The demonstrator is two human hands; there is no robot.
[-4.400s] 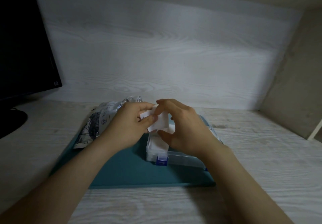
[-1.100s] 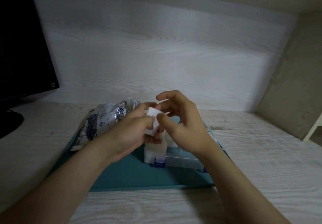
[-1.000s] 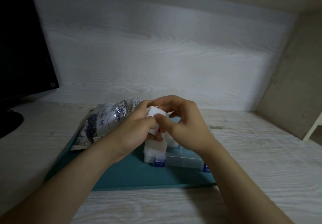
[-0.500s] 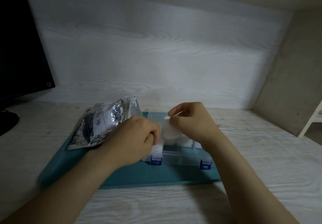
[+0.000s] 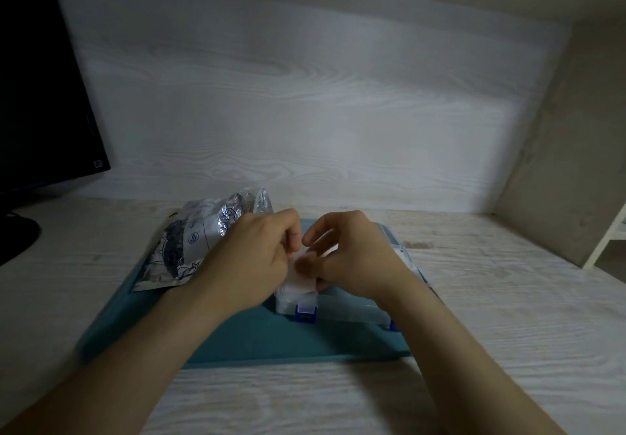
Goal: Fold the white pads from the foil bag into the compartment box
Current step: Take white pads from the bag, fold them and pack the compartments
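Views: 1, worn on the head.
Direction: forward and down, toward the back wall [image 5: 305,113].
Nearness: close above the desk [image 5: 508,299].

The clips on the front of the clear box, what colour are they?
Blue. The clips on the compartment box show best in the head view.

Dim interior. A pale wood-grain counter [image 5: 508,299] meets a back wall [image 5: 305,113] of the same whitish wood-grain panelling, which is brightest across its middle band. A dark monitor [image 5: 37,96] stands at far left on a round black base [image 5: 17,241]. A plain beige side wall [image 5: 576,146] closes the right, with a white shelf frame [image 5: 613,235] beside it.
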